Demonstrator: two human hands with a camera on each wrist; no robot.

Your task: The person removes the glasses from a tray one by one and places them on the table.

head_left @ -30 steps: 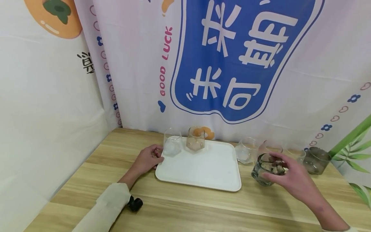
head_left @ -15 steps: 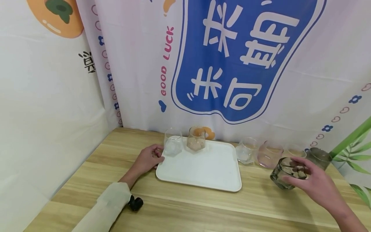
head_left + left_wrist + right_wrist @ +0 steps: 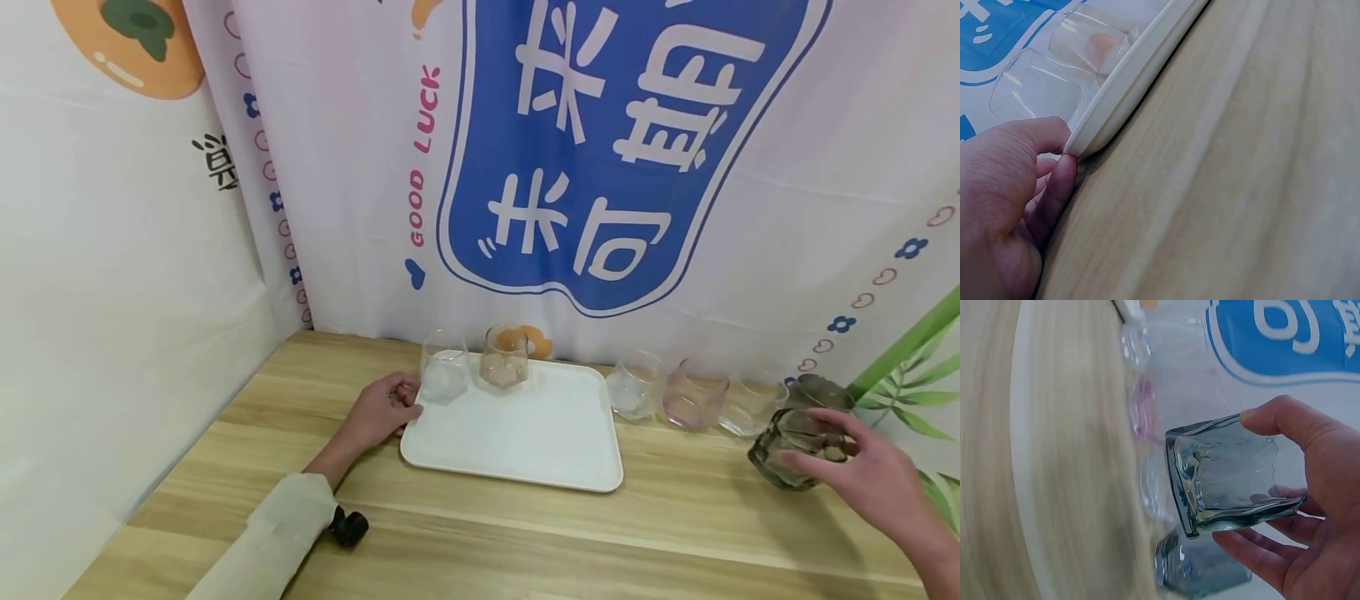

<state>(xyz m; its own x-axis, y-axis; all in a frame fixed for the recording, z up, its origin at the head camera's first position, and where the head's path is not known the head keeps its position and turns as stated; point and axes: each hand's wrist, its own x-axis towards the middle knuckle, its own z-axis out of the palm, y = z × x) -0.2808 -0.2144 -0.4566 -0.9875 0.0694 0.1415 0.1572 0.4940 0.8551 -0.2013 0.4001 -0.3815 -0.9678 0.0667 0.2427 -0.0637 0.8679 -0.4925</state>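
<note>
My right hand (image 3: pixel 873 471) grips a smoky grey glass (image 3: pixel 1229 475) between thumb and fingers. In the right wrist view the glass is off the wood, its thick base toward the table. My left hand (image 3: pixel 382 412) pinches the left rim of a white tray (image 3: pixel 517 442); in the left wrist view its thumb and a finger meet at the tray's corner. At the tray's back left stand a clear glass (image 3: pixel 445 371) and an amber-tinted glass (image 3: pixel 504 362).
Right of the tray, a row along the back holds a clear glass (image 3: pixel 633 387), a pink glass (image 3: pixel 695 400), another clear glass (image 3: pixel 752 408) and a second grey glass (image 3: pixel 1200 565). A printed cloth (image 3: pixel 360 250) hangs behind the wooden table (image 3: pixel 480 542).
My right hand has carried the grey glass rightward, away from the tray, past the pink glass and toward the second grey one. The left hand stays at the tray's rim.
</note>
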